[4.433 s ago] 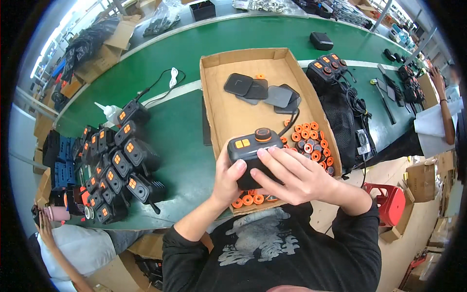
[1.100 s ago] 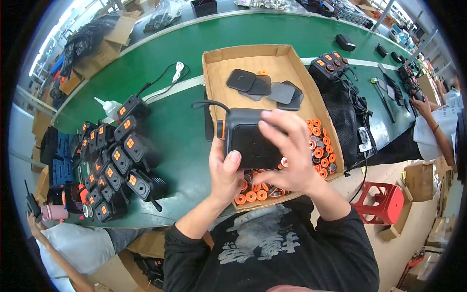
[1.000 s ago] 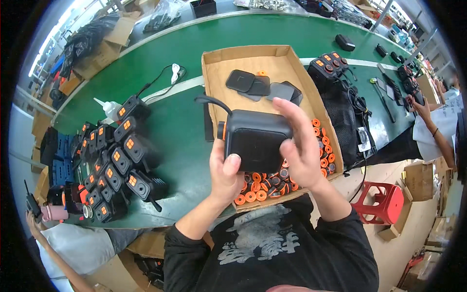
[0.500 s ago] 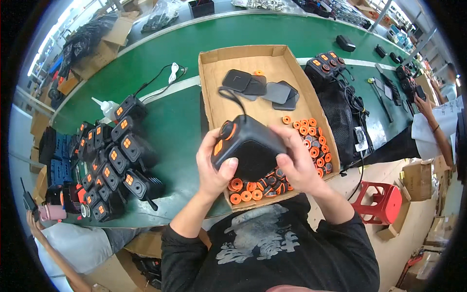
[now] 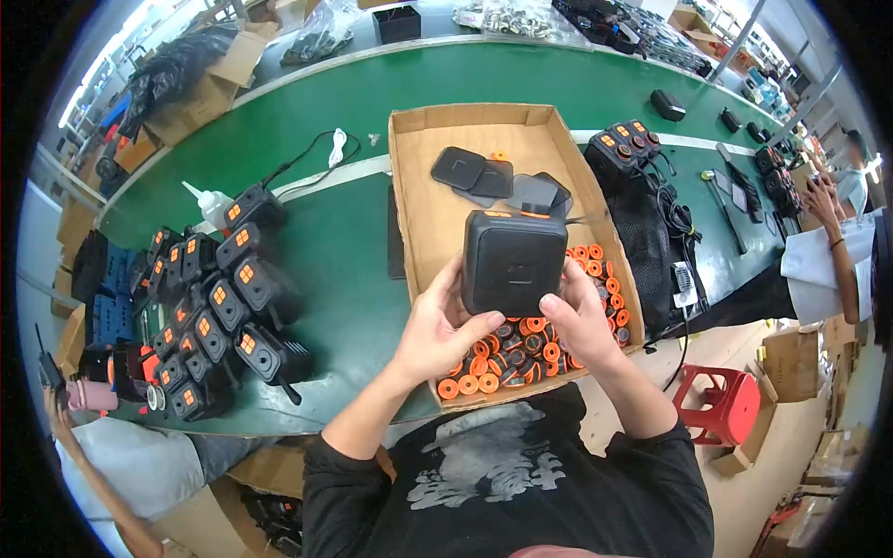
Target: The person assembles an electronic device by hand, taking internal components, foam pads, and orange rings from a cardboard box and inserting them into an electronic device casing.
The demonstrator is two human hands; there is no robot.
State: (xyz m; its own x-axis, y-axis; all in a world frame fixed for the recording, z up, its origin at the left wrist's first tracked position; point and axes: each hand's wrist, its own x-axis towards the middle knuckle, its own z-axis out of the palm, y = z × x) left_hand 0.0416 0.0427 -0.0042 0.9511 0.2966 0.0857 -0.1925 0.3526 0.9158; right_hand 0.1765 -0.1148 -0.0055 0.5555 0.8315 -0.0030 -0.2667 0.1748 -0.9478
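Note:
Between my two hands I hold a black boxy device (image 5: 513, 265) with rounded corners, above the near half of a shallow cardboard tray (image 5: 406, 186). A flat face with a small square outline at its centre is turned toward me; a bit of orange shows at its top edge. My left hand (image 5: 445, 327) grips the lower left side, thumb across the bottom corner. My right hand (image 5: 583, 321) grips the lower right side. Beneath lie many orange-and-black round knobs (image 5: 532, 344). Flat black square pads (image 5: 459, 168) lie in the tray's far half, partly hidden by the device.
Similar black devices with orange buttons (image 5: 223, 298) crowd the green table at left, beside a white squeeze bottle (image 5: 212, 205). More devices (image 5: 625, 144) and coiled cables (image 5: 672, 200) sit right of the tray. Co-workers' hands show at both sides. A red stool (image 5: 721, 406) stands at lower right.
The device has been turned: its knob and orange-button side now faces away and the flat face with the square outline faces me. My hands have shifted to its lower sides.

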